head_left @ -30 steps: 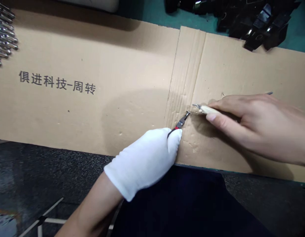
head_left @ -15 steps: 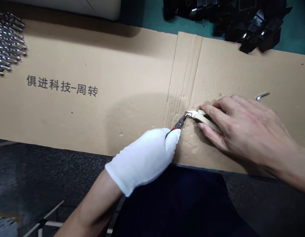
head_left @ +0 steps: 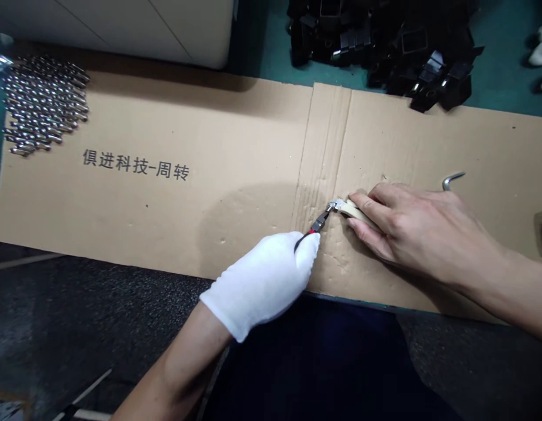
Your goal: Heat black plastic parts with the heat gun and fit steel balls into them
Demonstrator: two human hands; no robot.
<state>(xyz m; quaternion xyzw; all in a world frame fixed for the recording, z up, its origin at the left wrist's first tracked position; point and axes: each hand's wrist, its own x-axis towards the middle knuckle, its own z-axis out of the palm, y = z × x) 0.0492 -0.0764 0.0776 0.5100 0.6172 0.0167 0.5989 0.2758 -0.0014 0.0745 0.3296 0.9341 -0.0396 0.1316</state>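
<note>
Pliers with a red band sit clenched in my gloved left grip, just above a cardboard sheet. Their long axis runs from the glove up and to the right, and their nose points toward my other hand. My bare right grip is closed between thumb and fingers on a cream-handled pick. Its long axis runs the opposite way, with the metal tip pointing left and slightly up toward the pliers. The two tips meet over the folded strip in the cardboard, and they look to be touching, though they are too small here for me to be sure. A bent metal rod lies on the cardboard just beyond my right hand. Far to the left lies a heap of metal pins, above a line of printed Chinese characters. Black plastic parts are piled past the cardboard's far edge on a green surface
</note>
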